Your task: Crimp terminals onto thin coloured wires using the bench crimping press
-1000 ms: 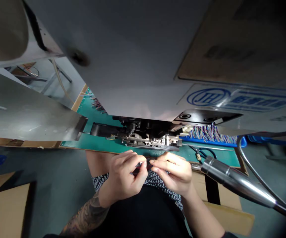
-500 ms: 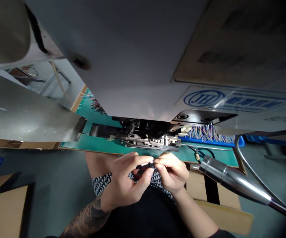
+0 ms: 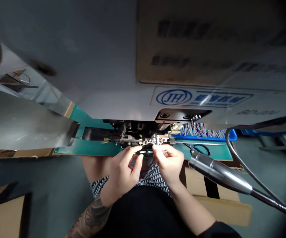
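Note:
My left hand [image 3: 123,167] is in front of the machine's metal work head [image 3: 155,139], thumb and forefinger curled around a small black part [image 3: 145,152] with a pale glint; its kind is too small to tell. Close beside it, my right hand [image 3: 171,162] has its thumb and forefinger pinched together at the front of the metal work head. Whatever those right fingertips hold is hidden. Both hands are above my lap, at the near edge of the green table [image 3: 83,147].
The large grey machine body [image 3: 95,66] hangs overhead. A metal lamp [image 3: 219,172] reaches in from the right, near dark-handled scissors [image 3: 202,149]. Behind them a blue tray [image 3: 222,134] holds many thin coloured wires. Cardboard [image 3: 222,210] lies low on the right.
Both hands have moved up and forward from above the lap to the machine's metal work head. The fingertips, close together before, are now further apart. The view has shifted.

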A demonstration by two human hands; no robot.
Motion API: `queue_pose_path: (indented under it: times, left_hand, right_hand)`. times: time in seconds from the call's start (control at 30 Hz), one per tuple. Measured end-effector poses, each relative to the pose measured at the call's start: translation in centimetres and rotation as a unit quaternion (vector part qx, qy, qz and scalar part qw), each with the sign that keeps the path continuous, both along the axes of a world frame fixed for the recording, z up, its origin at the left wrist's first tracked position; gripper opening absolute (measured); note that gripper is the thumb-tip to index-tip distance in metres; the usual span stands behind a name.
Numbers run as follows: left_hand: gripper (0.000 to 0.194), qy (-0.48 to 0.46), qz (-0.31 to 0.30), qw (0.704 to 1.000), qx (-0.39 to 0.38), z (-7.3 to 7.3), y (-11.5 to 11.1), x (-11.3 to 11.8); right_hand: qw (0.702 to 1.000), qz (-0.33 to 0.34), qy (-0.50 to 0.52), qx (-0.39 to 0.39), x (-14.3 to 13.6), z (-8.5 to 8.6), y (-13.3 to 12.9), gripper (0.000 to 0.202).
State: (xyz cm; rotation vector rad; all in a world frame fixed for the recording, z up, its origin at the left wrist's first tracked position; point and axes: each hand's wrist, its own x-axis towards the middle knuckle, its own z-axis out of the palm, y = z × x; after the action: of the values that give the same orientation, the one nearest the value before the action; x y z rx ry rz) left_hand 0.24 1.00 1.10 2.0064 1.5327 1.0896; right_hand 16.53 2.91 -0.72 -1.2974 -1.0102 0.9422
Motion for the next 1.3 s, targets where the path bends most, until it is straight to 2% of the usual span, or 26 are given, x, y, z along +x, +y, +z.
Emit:
queue_pose_path:
  times: [0.13,0.37,0.87,1.0,1.13,1.23,1.3]
  left_hand:
    - [0.020,0.023,-0.003,1.000,-0.010,-0.6,0.1,-0.3]
    - [0.019,0.006,-0.002,1.000,0.004,-0.5,0.1,-0.5]
    - [0.020,0.003,0.000,1.000,0.018,-0.8,0.2,-0.5]
    - [0.021,0.010,-0.003,1.000,0.006,-1.0,0.2,-0.6]
    - [0.018,-0.006,-0.044,0.998,-0.045,-0.7,0.3,-0.9]
    - [0.013,-0.062,-0.127,0.981,-0.135,-0.4,0.3,-1.4]
    - [0.012,-0.128,-0.179,0.956,-0.192,-0.5,0.2,-1.8]
  right_hand:
    - [0.999,0.020,0.011,-0.033,-0.1,0.2,0.5,0.046]
    - [0.995,0.036,0.044,-0.084,-0.3,1.4,0.6,0.043]
    - [0.994,0.014,0.046,-0.095,-0.6,1.4,0.8,0.043]
    - [0.998,0.010,0.022,-0.058,-0.6,0.9,0.8,0.037]
    - [0.997,0.007,-0.057,0.041,-0.1,0.2,0.1,0.023]
    - [0.986,0.079,-0.094,0.111,1.1,0.0,-1.0,0.003]
    - [0.981,0.136,-0.055,0.130,2.0,-0.1,-1.8,0.024]
